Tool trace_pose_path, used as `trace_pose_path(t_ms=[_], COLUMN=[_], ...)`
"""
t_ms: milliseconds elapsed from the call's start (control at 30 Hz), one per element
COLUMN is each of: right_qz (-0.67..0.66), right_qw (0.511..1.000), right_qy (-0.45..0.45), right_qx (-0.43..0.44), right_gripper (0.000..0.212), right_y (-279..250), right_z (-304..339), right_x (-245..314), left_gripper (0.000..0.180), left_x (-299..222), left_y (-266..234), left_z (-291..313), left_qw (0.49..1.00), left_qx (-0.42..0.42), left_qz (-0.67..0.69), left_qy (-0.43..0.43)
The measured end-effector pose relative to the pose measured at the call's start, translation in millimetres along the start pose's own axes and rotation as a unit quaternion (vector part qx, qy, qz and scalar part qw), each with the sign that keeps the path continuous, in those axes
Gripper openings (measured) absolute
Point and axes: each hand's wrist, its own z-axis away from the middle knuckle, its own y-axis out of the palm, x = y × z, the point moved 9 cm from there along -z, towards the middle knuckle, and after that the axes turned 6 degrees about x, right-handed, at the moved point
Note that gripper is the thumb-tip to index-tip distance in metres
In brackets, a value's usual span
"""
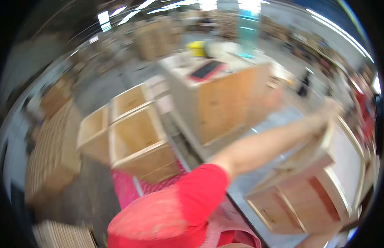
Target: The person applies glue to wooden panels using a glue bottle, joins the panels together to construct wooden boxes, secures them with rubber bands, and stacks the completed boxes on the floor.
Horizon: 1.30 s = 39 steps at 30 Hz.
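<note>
My left arm, in a red sleeve, reaches across to the right. My left hand (pixel 330 108), blurred, is closed over the upper far edge of a pale wooden cabinet box (pixel 289 198). The box is tilted above or on a grey tabletop (pixel 258 165); whether it touches cannot be told. It has a light panel with a raised rim on its right side and a reddish-brown strip across its near side. Part of my right forearm (pixel 318 240) shows at the lower right, beneath the box. The fingers of my right hand are hidden there.
Several open wooden boxes (pixel 144 159) stand at the left on pink material (pixel 123 188). A larger wooden cabinet (pixel 223 107) stands ahead, bearing a dark phone-like slab (pixel 207 70), a yellow roll (pixel 196 48) and a tall teal cylinder (pixel 248 35). Stacked boards (pixel 53 153) line the far left.
</note>
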Motion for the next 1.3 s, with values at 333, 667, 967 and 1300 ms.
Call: trace_pose_path(t_ms=[333, 667, 967, 1300], right_qz=[-0.047, -0.112, -0.14, -0.158], right_qw=[0.996, 0.98, 0.971, 0.959], right_qy=[0.058, 0.15, 0.158, 0.126], right_qx=[-0.042, -0.064, -0.116, -0.199], right_gripper=[0.028, 0.026, 0.021, 0.02], right_y=[19, 27, 26, 20], right_z=[-5, 13, 11, 19], right_x=[25, 25, 27, 26], left_gripper=[0.029, 0.042, 0.042, 0.036], left_x=[-28, -18, -31, -26], left_y=[15, 16, 10, 4], left_z=[24, 27, 18, 14], left_qw=[0.98, 0.975, 0.989, 0.947], left_qx=[0.032, 0.053, 0.099, 0.155], left_qz=[0.161, 0.125, -0.084, -0.28], left_qy=[-0.11, -0.173, -0.076, -0.002])
